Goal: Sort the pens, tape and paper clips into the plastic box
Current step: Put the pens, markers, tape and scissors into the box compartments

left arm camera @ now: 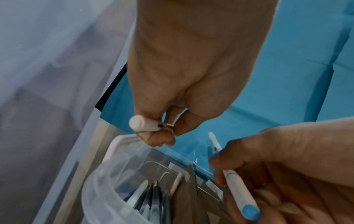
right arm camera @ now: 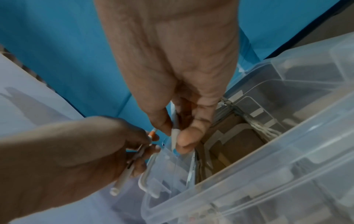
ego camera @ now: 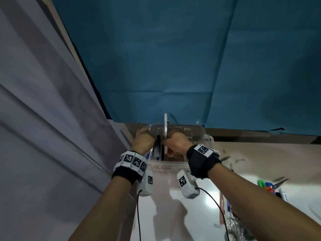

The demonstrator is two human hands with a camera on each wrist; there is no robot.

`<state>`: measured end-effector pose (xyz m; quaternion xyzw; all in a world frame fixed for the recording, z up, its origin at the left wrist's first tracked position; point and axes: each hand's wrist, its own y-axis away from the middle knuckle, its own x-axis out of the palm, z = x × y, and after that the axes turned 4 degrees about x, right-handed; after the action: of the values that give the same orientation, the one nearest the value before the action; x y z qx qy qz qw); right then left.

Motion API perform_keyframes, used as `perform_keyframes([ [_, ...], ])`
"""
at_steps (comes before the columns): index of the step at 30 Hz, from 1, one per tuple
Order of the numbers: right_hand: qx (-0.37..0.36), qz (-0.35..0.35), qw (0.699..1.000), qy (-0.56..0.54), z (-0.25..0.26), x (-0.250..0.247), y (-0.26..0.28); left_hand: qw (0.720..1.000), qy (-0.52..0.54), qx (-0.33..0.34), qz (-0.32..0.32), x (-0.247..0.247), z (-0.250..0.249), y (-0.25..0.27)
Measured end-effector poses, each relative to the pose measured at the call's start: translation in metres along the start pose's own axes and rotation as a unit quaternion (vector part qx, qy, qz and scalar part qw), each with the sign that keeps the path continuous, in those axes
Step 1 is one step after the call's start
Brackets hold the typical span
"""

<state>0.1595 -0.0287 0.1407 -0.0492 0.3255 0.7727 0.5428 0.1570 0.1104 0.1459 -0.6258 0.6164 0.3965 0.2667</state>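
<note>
While both my hands hover over the plastic box (right arm camera: 249,174) | step — pens going in; left hand (left arm camera: 191,68) pinches a white pen (left arm camera: 145,125); right hand (right arm camera: 172,68) grips a blue-tipped pen (left arm camera: 239,192) | next — lower each into the pen compartment.

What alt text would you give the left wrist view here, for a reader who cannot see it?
Seen from the wrist, the left hand pinches a white pen above a clear plastic box that already holds several pens. The right hand enters from the lower right, gripping a white pen with a blue end. A blue cloth lies behind.
</note>
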Motion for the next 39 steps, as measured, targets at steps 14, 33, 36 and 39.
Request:
perform_keyframes([
  [14, -0.046, 0.032, 0.998, 0.023, -0.048, -0.093, 0.041, 0.985, 0.060, 0.133, 0.092, 0.022, -0.064, 0.070],
  [33, 0.105, -0.109, 0.942, 0.300, -0.253, -0.052, 0.050, 0.987, 0.005, 0.006, 0.161, 0.274, -0.082, 0.110],
  [36, 0.107, -0.117, 0.950, 0.270, -0.250, -0.047, 0.054, 0.986, 0.021, -0.028, 0.161, 0.272, -0.077, 0.103],
  [39, 0.100, -0.116, 0.949, 0.277, -0.246, -0.039, 0.060, 0.986, 0.019, -0.044, 0.159, 0.270, -0.069, 0.096],
])
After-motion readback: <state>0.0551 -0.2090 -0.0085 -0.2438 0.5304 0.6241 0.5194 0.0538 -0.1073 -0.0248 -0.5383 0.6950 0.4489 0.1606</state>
